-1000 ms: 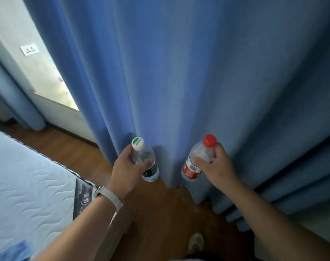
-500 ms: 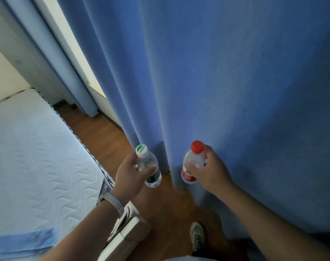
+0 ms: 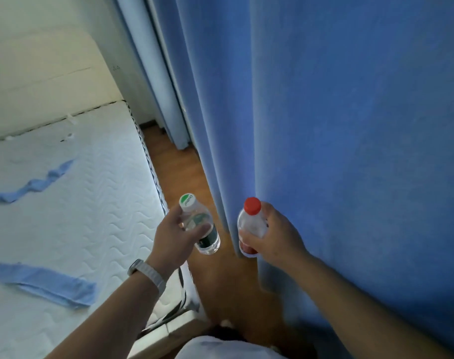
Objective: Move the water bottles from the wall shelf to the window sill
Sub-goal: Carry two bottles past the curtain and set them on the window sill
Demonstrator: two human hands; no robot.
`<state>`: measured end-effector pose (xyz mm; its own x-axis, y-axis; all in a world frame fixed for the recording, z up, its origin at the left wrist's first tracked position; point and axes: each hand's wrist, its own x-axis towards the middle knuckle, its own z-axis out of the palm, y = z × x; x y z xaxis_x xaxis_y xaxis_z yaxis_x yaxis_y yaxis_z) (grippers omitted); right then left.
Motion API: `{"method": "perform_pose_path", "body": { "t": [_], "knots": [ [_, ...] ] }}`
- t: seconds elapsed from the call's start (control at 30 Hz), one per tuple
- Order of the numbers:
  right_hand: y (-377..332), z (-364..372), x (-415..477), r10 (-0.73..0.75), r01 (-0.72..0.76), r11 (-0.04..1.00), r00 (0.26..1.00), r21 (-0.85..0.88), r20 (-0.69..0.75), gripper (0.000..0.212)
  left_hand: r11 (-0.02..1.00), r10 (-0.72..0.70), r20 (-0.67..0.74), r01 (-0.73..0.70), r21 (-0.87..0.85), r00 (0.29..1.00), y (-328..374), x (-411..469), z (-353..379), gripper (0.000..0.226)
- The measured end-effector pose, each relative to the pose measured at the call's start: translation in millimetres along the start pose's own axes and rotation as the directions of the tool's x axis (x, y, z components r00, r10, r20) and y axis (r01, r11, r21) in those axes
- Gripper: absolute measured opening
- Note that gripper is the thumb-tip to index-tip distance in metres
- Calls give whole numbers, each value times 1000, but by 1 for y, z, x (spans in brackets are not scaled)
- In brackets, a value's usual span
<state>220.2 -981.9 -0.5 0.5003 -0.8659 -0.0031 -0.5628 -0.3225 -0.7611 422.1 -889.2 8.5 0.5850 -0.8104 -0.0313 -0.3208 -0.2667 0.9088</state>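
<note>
At the far left lies a white quilted mattress (image 3: 73, 203) with two blue cloth strips on it, one strip (image 3: 31, 186) stretched across its upper part and another strip (image 3: 47, 286) lower down near the left edge; a cream headboard (image 3: 44, 81) rises behind the mattress. Moving right, the left forearm reaches forward over the mattress edge, a pale watch band (image 3: 148, 272) around the wrist. The left hand (image 3: 174, 239) is wrapped around a clear water bottle with a green-and-white cap (image 3: 202, 229), thumb across its front and fingers behind; the bottle leans with its cap toward the upper left and its base toward the lower right, held in the air above the strip of wooden floor (image 3: 215, 281) that runs between the mattress and the curtain. Just to its right, apart from it, the right hand (image 3: 275, 234) closes around a second clear water bottle with a red cap (image 3: 249, 224) and a red label low on its body, held nearly upright with the cap up. This bottle sits right against the folds of the blue curtain (image 3: 337, 125), which fills the whole right side of the view and hangs to the floor.
</note>
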Motion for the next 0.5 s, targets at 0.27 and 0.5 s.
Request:
{"method": "perform_pose_path", "body": {
  "t": [0.27,0.5],
  "knots": [
    [-25,32,86,-60,61,998,994,-14,87,55,995,-75,-117,67,-69,990,-17,63,-25,47],
    [-62,85,210,-83,91,995,986,-48,147,55,995,-101,-109,98,-33,989,-49,169,-56,47]
  ]
}}
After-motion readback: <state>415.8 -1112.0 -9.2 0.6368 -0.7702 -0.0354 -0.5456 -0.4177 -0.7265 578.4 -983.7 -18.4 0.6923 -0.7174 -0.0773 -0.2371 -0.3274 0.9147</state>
